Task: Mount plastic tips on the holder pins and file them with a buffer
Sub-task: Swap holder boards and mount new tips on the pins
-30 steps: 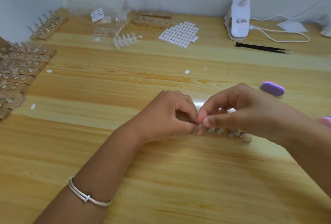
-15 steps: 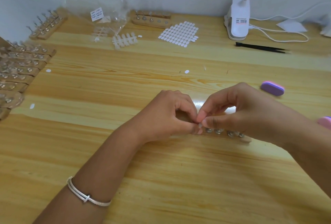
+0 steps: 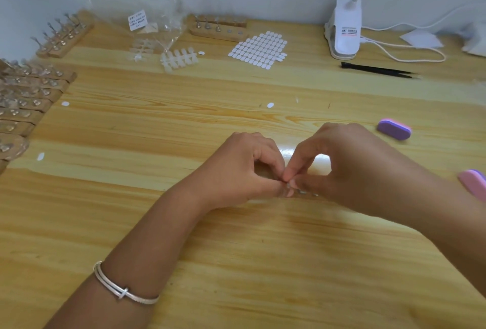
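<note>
The work is at the mounting step. Both hands meet just right of the frame's centre, low over the wooden holder, which lies on the table and is almost wholly covered by them. Only a dark patch of wood inside the left hand's curl and a couple of metal pins under the right hand show.

The left hand has its fingers curled in tight, thumb and forefinger closed at the holder's near end, apparently steadying it. The right hand pinches thumb against forefinger at the same spot, the other fingers arched above. What sits in that pinch is too small to make out, but it is most likely a plastic tip being seated on the end pin.

Filing has not begun, judging by the purple buffer lying untouched at the right and the pink buffer at the right edge. A strip of spare tips and a sheet of adhesive dots lie in the upper middle.

The next move probably calls for a firm, straight press so the tip sits square, with the left hand bracing the holder, then a reach for a buffer or another tip.
</note>
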Motion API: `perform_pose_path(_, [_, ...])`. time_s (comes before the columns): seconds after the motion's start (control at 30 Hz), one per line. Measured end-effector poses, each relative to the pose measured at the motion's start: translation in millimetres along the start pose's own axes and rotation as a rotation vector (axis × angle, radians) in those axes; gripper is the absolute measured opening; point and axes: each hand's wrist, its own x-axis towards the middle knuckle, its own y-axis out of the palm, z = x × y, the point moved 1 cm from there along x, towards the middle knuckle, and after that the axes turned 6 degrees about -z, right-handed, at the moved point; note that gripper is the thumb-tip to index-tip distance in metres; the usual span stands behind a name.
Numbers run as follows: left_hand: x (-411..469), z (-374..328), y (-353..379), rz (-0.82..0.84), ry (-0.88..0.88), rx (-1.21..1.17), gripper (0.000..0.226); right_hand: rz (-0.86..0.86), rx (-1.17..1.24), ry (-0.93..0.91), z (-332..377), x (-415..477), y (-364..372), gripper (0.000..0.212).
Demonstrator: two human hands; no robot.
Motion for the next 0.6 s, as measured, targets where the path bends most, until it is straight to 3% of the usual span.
perform_pose_path(0.13, [0.2,0.1,0.2,0.011,0.012,0.007,0.013,0.016,-0.069,-0.008,-0.3,3.6,-1.0,0.02])
perform_pose_path(0.23, [0.2,0.7,1.8,0.0,0.025,0.045,0.014,0.026,0.078,0.062,-8.2,3.1,-7.4,0.01])
perform_pose_path(0.27, [0.3,0.3,2.3,-0.005,0.033,0.057,0.014,-0.03,0.145,0.105,-14.3,2.5,-12.2,0.002])
perform_pose_path(0.33, [0.6,-1.5,2.1,-0.005,0.049,0.077,0.021,-0.253,0.168,0.2,-35.2,-0.1,-25.6,0.019])
perform_pose_path(0.43, [-2.6,-3.5,2.6,-0.039,0.11,0.144,0.028,-0.472,-0.178,0.303,-72.2,-9.0,-45.5,0.021])
perform_pose_path(0.5, [-7.6,-4.5,4.7,-0.102,0.172,0.232,0.023,-0.431,-0.281,0.375,-92.6,-15.5,-47.7,0.02])
perform_pose_path(0.6, [-15.5,-8.3,9.9,-0.202,0.324,0.415,0.013,-0.413,-0.247,0.387,-106.0,-26.4,-36.7,0.019])
